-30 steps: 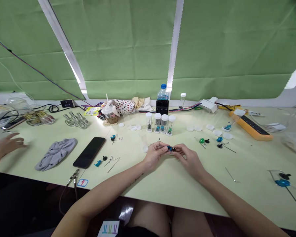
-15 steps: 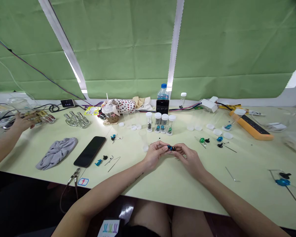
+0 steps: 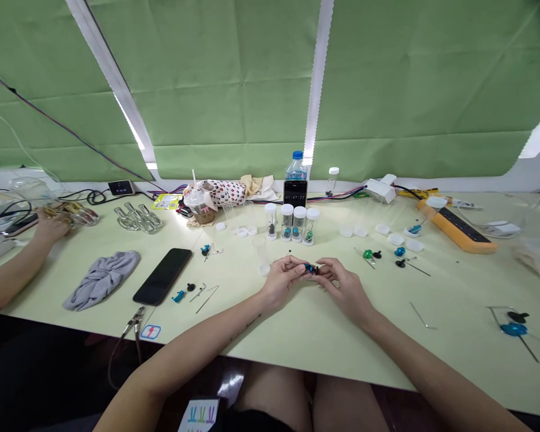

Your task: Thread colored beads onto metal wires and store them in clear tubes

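Between my fingertips, just above the table, is a small blue-and-black part (image 3: 311,269), mostly covered by the fingers. My left hand (image 3: 282,281) pinches its blue end. The fingers of my right hand (image 3: 343,289) are closed at its black end. A thin wire seems to run under the fingertips. Beyond my hands stand several clear tubes (image 3: 299,227) with white caps and small coloured parts inside. An uncapped clear tube (image 3: 261,255) stands near my left hand. Right of my right hand lie a green part (image 3: 367,254) and a bent metal wire (image 3: 420,316).
A black phone (image 3: 162,277), a grey scrunchie (image 3: 101,280) and a blue part (image 3: 178,296) lie to the left. Another person's hand (image 3: 51,228) is by glass bottles at far left. A propped phone timer (image 3: 295,195) and an orange power strip (image 3: 454,227) stand at the back.
The other person's hand at far left has moved slightly and lowered onto the items there. My hands keep nearly the same hold; the view has shifted a little.
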Action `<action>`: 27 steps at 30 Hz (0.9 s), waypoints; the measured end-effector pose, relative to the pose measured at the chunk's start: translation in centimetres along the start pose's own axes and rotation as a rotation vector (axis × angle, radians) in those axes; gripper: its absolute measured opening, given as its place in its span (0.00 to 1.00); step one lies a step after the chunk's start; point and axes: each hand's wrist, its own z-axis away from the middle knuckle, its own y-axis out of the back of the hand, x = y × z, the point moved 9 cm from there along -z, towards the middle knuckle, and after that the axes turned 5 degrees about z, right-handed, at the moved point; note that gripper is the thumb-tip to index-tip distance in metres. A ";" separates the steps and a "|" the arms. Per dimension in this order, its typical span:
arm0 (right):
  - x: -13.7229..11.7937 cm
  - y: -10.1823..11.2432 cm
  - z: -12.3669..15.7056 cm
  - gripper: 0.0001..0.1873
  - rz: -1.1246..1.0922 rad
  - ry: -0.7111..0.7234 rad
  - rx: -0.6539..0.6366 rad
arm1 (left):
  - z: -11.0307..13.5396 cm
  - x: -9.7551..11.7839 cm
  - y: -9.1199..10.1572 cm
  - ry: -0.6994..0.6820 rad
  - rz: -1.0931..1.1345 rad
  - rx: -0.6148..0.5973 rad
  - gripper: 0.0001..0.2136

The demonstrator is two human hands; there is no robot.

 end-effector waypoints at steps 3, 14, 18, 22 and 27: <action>-0.3 0.0 0.0 0.13 0.003 0.018 -0.009 | 0.0 0.0 0.0 0.002 0.005 0.006 0.13; -0.3 0.1 0.0 0.14 0.018 0.023 0.005 | -0.1 0.0 0.1 0.005 0.011 0.020 0.14; -0.4 0.0 0.0 0.13 0.010 0.026 -0.004 | 0.0 0.0 0.0 0.006 0.009 0.013 0.14; -0.2 0.0 0.0 0.14 0.004 0.011 -0.008 | 0.0 0.0 0.0 0.005 0.006 0.014 0.14; -0.2 0.0 0.0 0.14 0.009 0.017 0.006 | 0.0 -0.1 0.1 0.001 0.010 0.011 0.13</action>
